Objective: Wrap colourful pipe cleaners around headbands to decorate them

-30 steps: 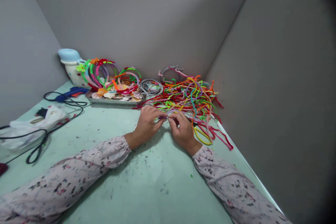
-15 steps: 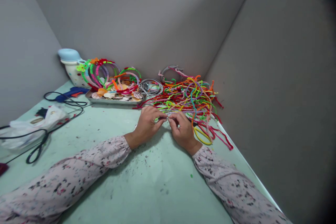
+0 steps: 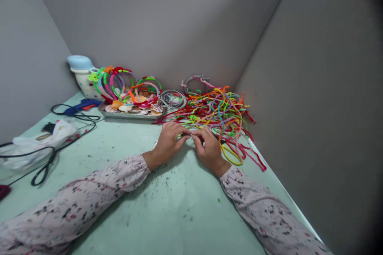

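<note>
My left hand and my right hand meet fingertip to fingertip over the pale green table. Each is pinched, thumb against forefinger, on something too small to make out. Just beyond them lies a tangled heap of multicoloured fuzzy stems, and a grey wire coil sits to its left. Close by my right hand on its right is a yellow loop, maybe a scissors handle.
A metal tray holds shells and fuzzy-wrapped rings. Left of it stand a white cup with a blue lid and a blue glue gun. A black cable crosses a plastic bag. Grey walls enclose the table.
</note>
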